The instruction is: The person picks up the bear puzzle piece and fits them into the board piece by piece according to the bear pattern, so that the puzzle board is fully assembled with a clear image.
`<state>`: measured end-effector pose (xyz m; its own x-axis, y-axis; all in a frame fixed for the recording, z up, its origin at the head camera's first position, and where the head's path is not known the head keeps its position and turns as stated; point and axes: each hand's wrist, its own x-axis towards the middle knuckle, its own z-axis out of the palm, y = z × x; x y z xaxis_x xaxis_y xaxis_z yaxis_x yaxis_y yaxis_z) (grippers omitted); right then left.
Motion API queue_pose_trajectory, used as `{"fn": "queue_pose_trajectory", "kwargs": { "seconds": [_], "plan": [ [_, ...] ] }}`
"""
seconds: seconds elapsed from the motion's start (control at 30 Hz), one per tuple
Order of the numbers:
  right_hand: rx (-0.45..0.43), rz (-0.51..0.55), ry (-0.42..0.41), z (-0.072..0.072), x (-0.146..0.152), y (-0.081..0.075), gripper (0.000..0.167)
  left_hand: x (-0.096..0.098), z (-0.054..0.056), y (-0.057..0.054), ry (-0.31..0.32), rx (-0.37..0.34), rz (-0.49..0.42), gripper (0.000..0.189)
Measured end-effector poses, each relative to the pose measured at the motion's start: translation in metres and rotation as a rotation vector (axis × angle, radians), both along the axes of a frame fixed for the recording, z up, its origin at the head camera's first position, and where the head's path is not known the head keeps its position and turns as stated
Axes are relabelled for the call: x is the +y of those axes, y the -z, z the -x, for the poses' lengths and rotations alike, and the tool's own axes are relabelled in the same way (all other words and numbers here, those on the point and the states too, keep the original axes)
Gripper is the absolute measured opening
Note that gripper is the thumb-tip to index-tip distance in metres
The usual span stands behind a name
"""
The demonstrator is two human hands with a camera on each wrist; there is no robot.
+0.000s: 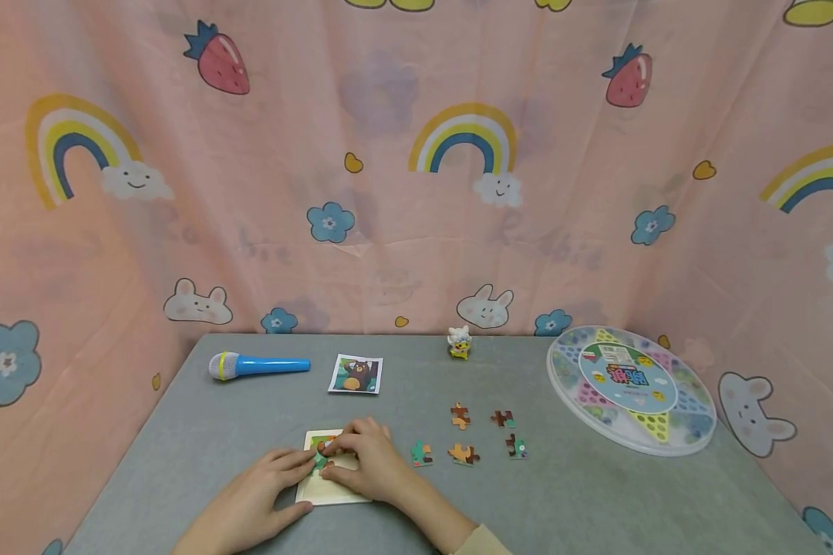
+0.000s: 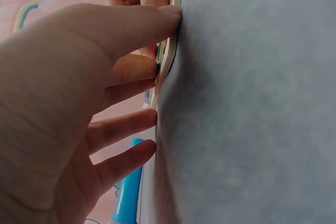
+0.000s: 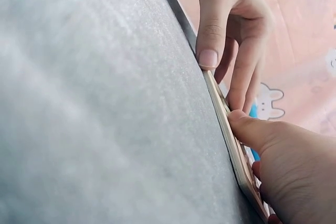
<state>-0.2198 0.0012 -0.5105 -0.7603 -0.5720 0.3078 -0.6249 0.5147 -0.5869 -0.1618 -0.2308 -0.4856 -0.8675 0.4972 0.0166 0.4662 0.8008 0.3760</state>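
While the right hand (image 1: 369, 460) pinches a puzzle piece (image 1: 320, 461) on the board (image 1: 319, 492), uneven pressure from the left hand (image 1: 264, 491), fingers straight, could skew it.

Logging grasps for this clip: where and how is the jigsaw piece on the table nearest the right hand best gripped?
Probably pinch the green-and-orange jigsaw piece by opposite side edges, coming from above: it lies flat and looks thin, and the bare grey table around it leaves room.
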Motion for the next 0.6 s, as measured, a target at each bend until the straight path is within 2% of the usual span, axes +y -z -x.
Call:
{"fn": "queue_pose_trajectory", "kwargs": {
  "seconds": [0.6],
  "plan": [
    [-0.001, -0.034, -0.009, 0.0020, 0.0006, 0.0008, 0.020, 0.0028, -0.0010, -0.0010, 0.022, 0.045, 0.015, 0.059]
  ]
}}
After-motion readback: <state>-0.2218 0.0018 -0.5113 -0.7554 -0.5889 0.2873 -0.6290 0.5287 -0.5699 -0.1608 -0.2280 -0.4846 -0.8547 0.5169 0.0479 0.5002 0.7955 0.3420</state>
